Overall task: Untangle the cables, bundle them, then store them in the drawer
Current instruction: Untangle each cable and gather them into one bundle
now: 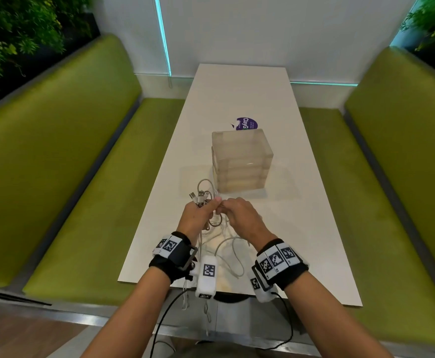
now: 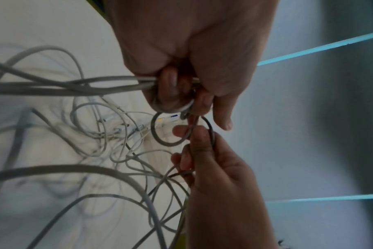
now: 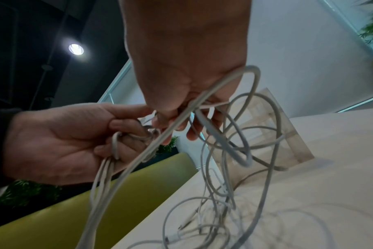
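While both hands grip tangled cables [image 1: 212, 202], the drawer unit [image 1: 241, 161] stands shut.

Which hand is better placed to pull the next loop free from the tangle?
The right hand, probably. The left hand grips the gathered cables and anchors them, while the right fingers pinch one loop beside it and could draw it away.
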`<action>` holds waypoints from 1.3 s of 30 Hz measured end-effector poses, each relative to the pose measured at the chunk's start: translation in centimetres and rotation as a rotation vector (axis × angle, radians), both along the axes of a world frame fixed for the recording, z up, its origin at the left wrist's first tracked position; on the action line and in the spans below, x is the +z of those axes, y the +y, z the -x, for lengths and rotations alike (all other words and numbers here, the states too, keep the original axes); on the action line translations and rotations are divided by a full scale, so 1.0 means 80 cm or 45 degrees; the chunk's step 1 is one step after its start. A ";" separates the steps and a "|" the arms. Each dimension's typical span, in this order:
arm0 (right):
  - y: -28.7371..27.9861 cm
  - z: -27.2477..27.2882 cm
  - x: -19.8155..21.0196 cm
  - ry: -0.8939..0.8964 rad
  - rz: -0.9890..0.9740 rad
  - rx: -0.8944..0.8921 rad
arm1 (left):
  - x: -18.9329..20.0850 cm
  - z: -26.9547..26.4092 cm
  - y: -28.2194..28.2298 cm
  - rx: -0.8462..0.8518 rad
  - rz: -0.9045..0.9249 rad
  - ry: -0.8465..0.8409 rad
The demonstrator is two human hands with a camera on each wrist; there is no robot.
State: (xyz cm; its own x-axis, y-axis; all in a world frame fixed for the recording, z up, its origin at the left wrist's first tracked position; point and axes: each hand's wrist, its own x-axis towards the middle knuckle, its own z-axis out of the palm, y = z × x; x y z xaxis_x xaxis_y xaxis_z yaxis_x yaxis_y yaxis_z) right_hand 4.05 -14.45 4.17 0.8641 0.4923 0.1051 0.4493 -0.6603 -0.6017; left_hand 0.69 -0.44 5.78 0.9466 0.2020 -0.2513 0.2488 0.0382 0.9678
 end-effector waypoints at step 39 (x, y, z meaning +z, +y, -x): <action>0.002 -0.015 -0.018 -0.319 -0.021 0.042 | 0.008 -0.006 0.014 -0.167 0.107 0.293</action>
State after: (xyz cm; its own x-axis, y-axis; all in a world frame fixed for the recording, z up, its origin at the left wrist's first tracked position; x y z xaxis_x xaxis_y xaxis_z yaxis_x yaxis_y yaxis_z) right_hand 5.23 -14.28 2.73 0.7933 0.5164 0.3224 0.6073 -0.6337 -0.4792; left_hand 1.13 0.66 6.42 0.8794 0.0506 -0.4735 0.4699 0.0691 0.8800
